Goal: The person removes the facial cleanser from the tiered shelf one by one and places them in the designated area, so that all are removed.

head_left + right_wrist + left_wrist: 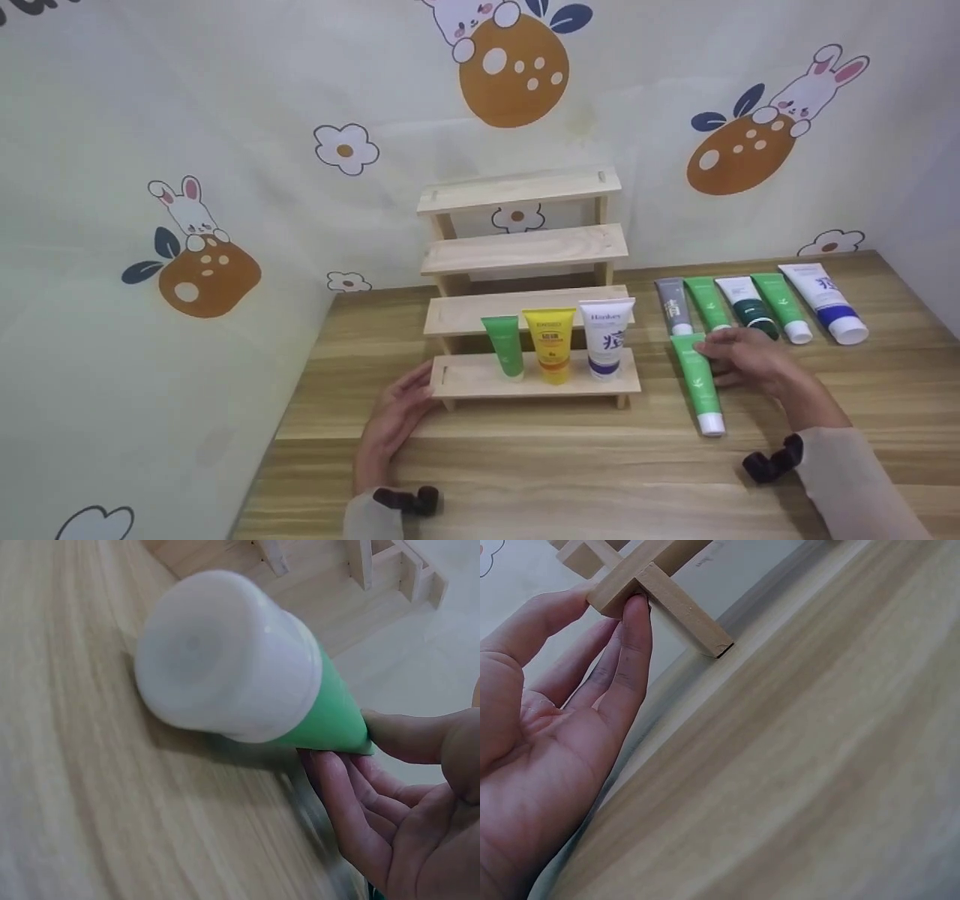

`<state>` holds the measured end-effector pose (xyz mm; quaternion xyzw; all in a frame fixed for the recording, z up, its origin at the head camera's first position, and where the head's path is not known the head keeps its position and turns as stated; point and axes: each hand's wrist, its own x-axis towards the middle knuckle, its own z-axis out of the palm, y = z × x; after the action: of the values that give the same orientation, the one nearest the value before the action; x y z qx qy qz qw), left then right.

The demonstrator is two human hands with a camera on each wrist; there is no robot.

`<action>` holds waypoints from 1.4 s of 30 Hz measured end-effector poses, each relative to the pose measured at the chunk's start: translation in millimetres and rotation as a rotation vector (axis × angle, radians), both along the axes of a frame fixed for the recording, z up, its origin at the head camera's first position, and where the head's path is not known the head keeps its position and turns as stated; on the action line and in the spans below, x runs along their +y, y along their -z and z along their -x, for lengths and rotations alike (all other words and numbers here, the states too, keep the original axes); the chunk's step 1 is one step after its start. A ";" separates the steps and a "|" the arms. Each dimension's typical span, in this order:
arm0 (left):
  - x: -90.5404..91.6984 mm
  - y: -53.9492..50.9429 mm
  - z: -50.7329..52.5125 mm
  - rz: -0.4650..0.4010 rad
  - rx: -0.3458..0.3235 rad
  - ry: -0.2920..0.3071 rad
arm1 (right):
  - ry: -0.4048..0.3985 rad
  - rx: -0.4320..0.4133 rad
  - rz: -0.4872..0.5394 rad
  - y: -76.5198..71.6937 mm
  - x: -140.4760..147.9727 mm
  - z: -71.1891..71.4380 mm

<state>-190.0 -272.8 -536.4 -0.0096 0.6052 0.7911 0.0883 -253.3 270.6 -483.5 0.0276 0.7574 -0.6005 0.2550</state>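
Observation:
A green tube with a white cap point(699, 386) slants over the table at the right, its flat end pinched between the thumb and fingers of my right hand point(746, 358). The right wrist view shows its white cap point(217, 656) close up and my right hand point(409, 799) behind it. My left hand point(397, 412) holds the left end of the lowest step of the wooden rack point(480, 384); in the left wrist view, my left hand point(570, 705) pinches that wooden edge point(619, 589). On this step stand a green tube point(508, 349), a yellow tube point(551, 341) and a white tube point(606, 337).
Behind my right hand lie a grey tube point(675, 304), a green tube point(706, 300), a white and dark green tube point(742, 296), another green tube point(780, 304) and a white and blue tube point(825, 300). A patterned cloth point(360, 217) hangs behind the rack.

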 end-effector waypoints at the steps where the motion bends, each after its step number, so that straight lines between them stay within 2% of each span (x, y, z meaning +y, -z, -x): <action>1: 0.3 0.3 0.1 0.000 0.002 0.000 | 0.004 -0.002 -0.002 0.3 -0.2 -0.2; 11: 2.9 2.0 1.5 -0.014 -0.006 -0.001 | 0.039 -0.027 -0.007 0.4 -1.2 -4.3; 16: 2.4 1.5 2.1 0.005 -0.002 0.002 | 0.077 -0.023 -0.056 -0.5 -4.9 -5.4; 23: 1.3 0.2 2.0 -0.010 -0.016 -0.025 | 0.115 -0.024 -0.092 -4.3 -10.8 -6.0; 31: 0.2 2.9 1.1 0.001 0.003 -0.001 | 0.128 -0.045 -0.123 -8.5 -9.6 -7.1; 37: 2.0 1.5 1.3 -0.012 0.012 -0.020 | 0.134 -0.018 -0.162 -18.1 -5.9 -8.2; 42: 2.5 -0.4 1.3 -0.014 0.005 -0.022 | 0.116 0.080 -0.245 -34.6 -6.9 -12.4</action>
<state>-191.3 -270.2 -536.1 -0.0138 0.5999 0.7961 0.0780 -241.0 263.7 -448.9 0.0783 0.8317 -0.5180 0.1840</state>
